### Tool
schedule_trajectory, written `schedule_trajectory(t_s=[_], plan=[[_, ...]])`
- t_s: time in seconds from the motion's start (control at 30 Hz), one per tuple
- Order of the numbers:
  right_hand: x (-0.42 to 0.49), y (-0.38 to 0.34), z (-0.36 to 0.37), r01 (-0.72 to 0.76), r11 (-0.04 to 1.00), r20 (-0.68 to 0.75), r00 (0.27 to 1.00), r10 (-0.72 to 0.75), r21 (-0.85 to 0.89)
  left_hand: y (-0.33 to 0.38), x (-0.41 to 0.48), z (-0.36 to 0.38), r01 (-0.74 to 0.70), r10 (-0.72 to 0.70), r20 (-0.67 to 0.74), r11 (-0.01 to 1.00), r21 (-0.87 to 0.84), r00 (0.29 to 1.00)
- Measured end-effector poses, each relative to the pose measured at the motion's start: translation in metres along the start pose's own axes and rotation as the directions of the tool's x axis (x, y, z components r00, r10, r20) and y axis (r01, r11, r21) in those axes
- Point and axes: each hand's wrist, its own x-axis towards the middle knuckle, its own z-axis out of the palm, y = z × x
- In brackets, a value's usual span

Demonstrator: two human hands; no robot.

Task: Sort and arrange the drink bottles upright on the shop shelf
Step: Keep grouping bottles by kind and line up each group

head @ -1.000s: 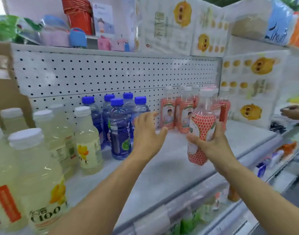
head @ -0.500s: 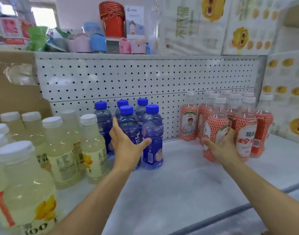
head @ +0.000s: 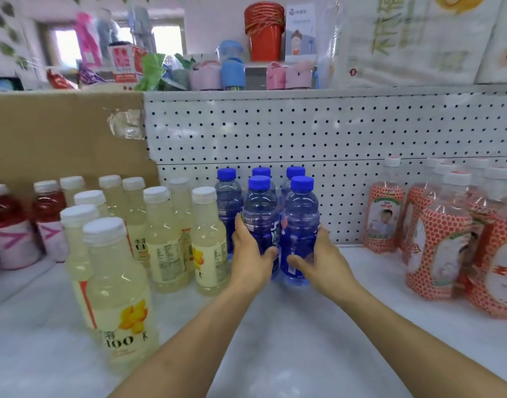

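Several blue bottles with blue caps stand upright in the middle of the white shelf (head: pixel 275 340). My left hand (head: pixel 251 254) grips the front left blue bottle (head: pixel 259 214) low on its body. My right hand (head: pixel 318 257) grips the front right blue bottle (head: pixel 299 222) beside it. The two front bottles touch each other. Pale yellow bottles (head: pixel 166 239) with white caps stand in a group to the left. Red-and-white patterned bottles (head: pixel 442 248) stand at the right.
Dark red bottles (head: pixel 5 222) stand at the far left in front of a cardboard sheet (head: pixel 60 133). A white pegboard (head: pixel 332 130) backs the shelf. Cups, a red bucket stack (head: pixel 263 30) and tissue packs sit on the shelf above.
My right hand let go of the red-patterned bottle and moved left onto the front right blue bottle. My left hand closed round the front left blue bottle. The view swung left.
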Motion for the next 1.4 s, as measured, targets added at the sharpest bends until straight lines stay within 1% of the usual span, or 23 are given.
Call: schedule_trajectory(t_s=[0.1,0.17,0.23,0.27,0.3,0.37,0.43,0.5,0.57,0.63,0.67,0.73,0.77,0.8,0.87,0.9,0.93,1.0,1.07,1.13,1.2,1.3,1.4], plan=[[0.012,0.001,0.007,-0.036,0.999,0.016,0.999,0.036,-0.003,0.004,-0.007,-0.01,0.007,-0.008,0.023,0.999,0.046,1.0],[0.009,0.001,0.01,-0.022,1.0,-0.065,0.998,0.023,0.005,0.006,-0.021,-0.019,-0.065,0.063,0.028,0.995,0.071,0.998],[-0.003,-0.005,0.012,0.1,0.994,-0.243,0.964,-0.108,-0.045,0.009,-0.042,-0.029,-0.158,0.156,0.023,0.983,0.09,0.987],[-0.008,-0.01,0.012,0.19,0.98,-0.307,0.93,-0.2,-0.064,0.01,-0.052,-0.034,-0.197,0.196,0.015,0.974,0.109,0.98],[-0.012,-0.017,0.013,0.277,0.959,-0.329,0.902,-0.28,-0.059,0.01,-0.062,-0.039,-0.235,0.237,0.001,0.961,0.143,0.971],[-0.019,-0.032,0.019,0.396,0.918,-0.268,0.886,-0.378,0.016,0.012,-0.08,-0.051,-0.308,0.325,-0.029,0.92,0.242,0.945],[-0.022,-0.048,0.029,0.415,0.902,-0.161,0.904,-0.395,0.116,0.014,-0.094,-0.065,-0.354,0.391,-0.038,0.867,0.351,0.92],[-0.024,-0.061,0.04,0.384,0.904,-0.048,0.923,-0.382,0.188,0.016,-0.106,-0.079,-0.381,0.459,-0.074,0.808,0.45,0.886],[-0.023,-0.072,0.049,0.319,0.914,0.079,0.934,-0.348,0.252,0.013,-0.116,-0.093,-0.399,0.567,-0.137,0.711,0.58,0.812],[-0.019,-0.081,0.057,0.228,0.929,0.183,0.94,-0.288,0.292,0.005,-0.125,-0.107,-0.347,0.648,-0.226,0.631,0.694,0.727],[-0.017,-0.085,0.06,0.172,0.933,0.225,0.942,-0.249,0.315,0.0,-0.128,-0.114,-0.291,0.652,-0.297,0.636,0.714,0.698],[-0.011,-0.093,0.065,0.06,0.932,0.285,0.943,-0.17,0.357,-0.007,-0.131,-0.131,-0.161,0.56,-0.478,0.746,0.646,0.677],[-0.008,-0.096,0.068,0.013,0.93,0.307,0.942,-0.135,0.368,-0.01,-0.131,-0.14,-0.085,0.451,-0.557,0.824,0.56,0.697],[-0.005,-0.098,0.071,-0.028,0.925,0.325,0.94,-0.104,0.379,-0.013,-0.128,-0.148,0.002,0.311,-0.599,0.886,0.463,0.738],[-0.002,-0.106,0.078,-0.086,0.899,0.355,0.931,-0.08,0.429,-0.023,-0.122,-0.165,0.161,0.072,-0.575,0.925,0.344,0.815],[-0.002,-0.109,0.082,-0.087,0.886,0.355,0.93,-0.091,0.454,-0.028,-0.119,-0.172,0.201,0.007,-0.543,0.925,0.322,0.84],[-0.002,-0.111,0.087,-0.069,0.883,0.341,0.934,-0.107,0.464,-0.033,-0.116,-0.178,0.207,-0.022,-0.51,0.928,0.309,0.86],[-0.002,-0.114,0.095,-0.046,0.897,0.319,0.942,-0.107,0.439,-0.044,-0.107,-0.19,0.164,-0.008,-0.449,0.937,0.31,0.894],[-0.002,-0.115,0.103,-0.055,0.914,0.344,0.934,-0.094,0.401,-0.055,-0.098,-0.204,0.126,-0.008,-0.391,0.953,0.277,0.92],[-0.002,-0.121,0.111,-0.065,0.924,0.362,0.929,-0.082,0.376,-0.066,-0.09,-0.219,0.092,-0.041,-0.304,0.984,0.155,0.952],[-0.002,-0.129,0.12,-0.072,0.914,0.365,0.927,-0.086,0.4,-0.076,-0.081,-0.233,0.067,-0.061,-0.196,0.997,0.025,0.979],[-0.002,-0.139,0.134,-0.123,0.892,0.399,0.914,-0.068,0.435,-0.09,-0.065,-0.249,0.035,-0.04,-0.072,0.997,-0.064,0.997],[-0.003,-0.15,0.146,-0.152,0.877,0.419,0.906,-0.061,0.456,-0.102,-0.043,-0.257,0.041,-0.043,-0.015,0.995,-0.093,0.999]])
